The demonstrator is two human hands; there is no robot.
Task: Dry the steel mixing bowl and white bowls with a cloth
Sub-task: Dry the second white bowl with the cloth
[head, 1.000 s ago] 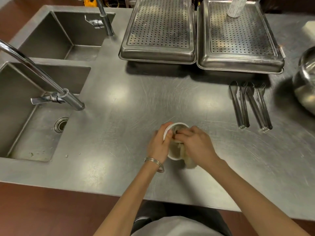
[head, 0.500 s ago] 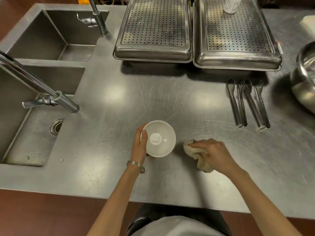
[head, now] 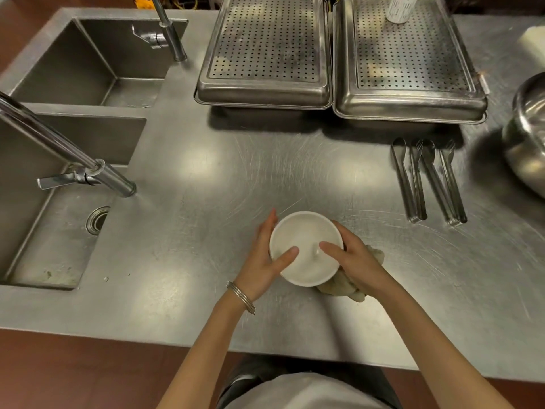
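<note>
The white bowl [head: 306,231] sits open side up near the front edge of the counter [head: 206,178], about midway along it, and both hands clamp it from opposite sides. The left hand [head: 261,265] grips the bowl's left wall: its thumb lies over the rim on the inside, and its fingers run up along the outside. The right hand [head: 358,262] grips the right wall the same way, thumb inside and fingers wrapped round the outside. A crumpled beige cloth [head: 339,286] is bunched under the right palm, pressed against the bowl's lower right side and spilling onto the counter behind the wrist. I cannot tell whether the bowl rests on the counter or is held just above it. A thin metal bangle [head: 241,296] circles the left wrist.

The steel mixing bowl [head: 528,137] stands at the right edge of the counter, cut off by the frame, well apart from the hands. Two pairs of steel tongs [head: 410,178] lie side by side between it and the white bowl. Two perforated steel trays [head: 265,54] stand next to each other along the far edge, and a white cylinder [head: 398,7] stands on the right one. Two sinks [head: 44,225] fill the left end, each with a tap [head: 67,154] reaching over it
</note>
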